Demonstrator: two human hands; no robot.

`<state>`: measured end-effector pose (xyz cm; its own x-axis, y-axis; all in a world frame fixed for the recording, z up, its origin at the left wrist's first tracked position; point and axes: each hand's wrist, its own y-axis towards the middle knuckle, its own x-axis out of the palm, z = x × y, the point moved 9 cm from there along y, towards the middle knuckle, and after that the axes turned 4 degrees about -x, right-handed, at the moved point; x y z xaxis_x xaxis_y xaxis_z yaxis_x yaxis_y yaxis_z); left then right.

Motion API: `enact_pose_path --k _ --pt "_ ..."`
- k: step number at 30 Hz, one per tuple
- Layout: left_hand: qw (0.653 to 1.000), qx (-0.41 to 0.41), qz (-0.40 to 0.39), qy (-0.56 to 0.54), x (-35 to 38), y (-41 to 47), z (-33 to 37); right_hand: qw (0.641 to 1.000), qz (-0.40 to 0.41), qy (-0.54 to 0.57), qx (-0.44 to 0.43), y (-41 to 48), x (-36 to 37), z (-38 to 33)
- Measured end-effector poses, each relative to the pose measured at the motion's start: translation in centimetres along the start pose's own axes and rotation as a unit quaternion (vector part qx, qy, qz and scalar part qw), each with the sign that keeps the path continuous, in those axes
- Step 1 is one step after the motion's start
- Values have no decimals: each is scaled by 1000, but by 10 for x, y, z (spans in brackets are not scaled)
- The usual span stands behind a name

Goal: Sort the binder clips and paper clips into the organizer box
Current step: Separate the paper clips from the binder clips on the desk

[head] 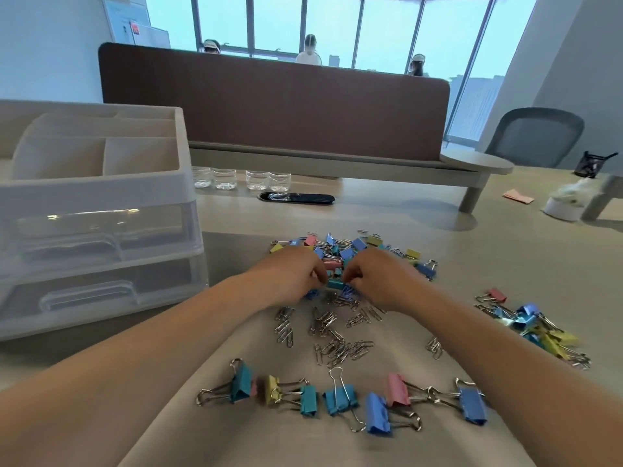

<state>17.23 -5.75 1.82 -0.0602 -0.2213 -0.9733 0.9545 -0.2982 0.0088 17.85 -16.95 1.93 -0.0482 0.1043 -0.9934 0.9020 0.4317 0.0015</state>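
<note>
Grip of left hand (290, 275) and right hand (382, 278) alike clamps one teal binder clip (334, 284).

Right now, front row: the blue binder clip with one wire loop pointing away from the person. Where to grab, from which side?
Pinch the blue binder clip by its far wire loop, from above. That loop juts clear of its neighbours; the body is crowded by a teal clip on its left and another blue clip on its right, so probably little finger room there.
</note>
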Motion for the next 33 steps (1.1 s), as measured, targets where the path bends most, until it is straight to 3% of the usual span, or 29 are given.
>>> enact_pose_path --k 10,16,25,33 --pt "994 57 -45 83 20 -6 23 1000 -1 -4 10 -17 0 15" --pt "993 47 -65 88 23 -11 19 999 -27 -16 -6 -18 9 12" --pt "997 42 -26 66 14 -14 22 1000 9 22 3 -20 5 8" --pt "993 55 -44 94 18 -17 29 1000 -4 -6 -15 -18 12 -2"
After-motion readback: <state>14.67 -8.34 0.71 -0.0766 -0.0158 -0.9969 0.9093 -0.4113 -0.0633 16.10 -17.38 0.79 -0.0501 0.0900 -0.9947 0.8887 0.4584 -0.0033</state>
